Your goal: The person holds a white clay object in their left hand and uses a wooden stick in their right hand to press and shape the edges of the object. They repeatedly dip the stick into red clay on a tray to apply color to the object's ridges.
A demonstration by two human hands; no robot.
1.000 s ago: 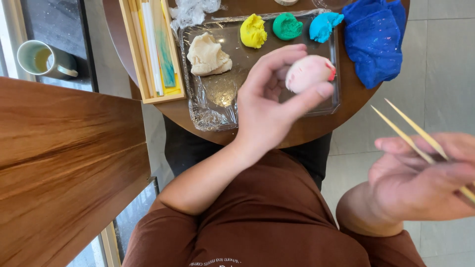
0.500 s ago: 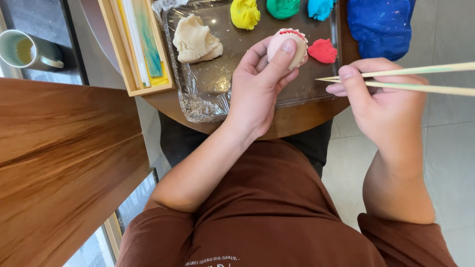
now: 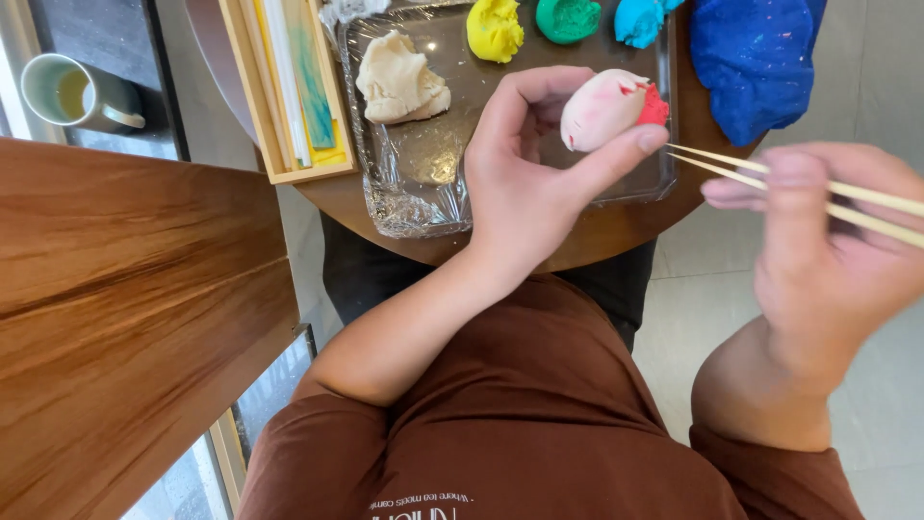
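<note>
My left hand holds a pale pink dough ball streaked with red, pinched between thumb and fingers above the foil-lined tray. My right hand grips two thin wooden sticks whose tips point at the ball, just short of my left thumb. A red dough lump shows just behind the ball. On the tray lie a cream dough lump, a yellow one, a green one and a light blue one.
A large dark blue dough mass lies at the tray's right on the round wooden table. A wooden box of tools sits left of the tray. A mug stands far left. A wooden board fills the left.
My left hand has lifted the ball and turned it sideways. My right hand has moved right and lower, with the stick tips now near the ball's right side.
</note>
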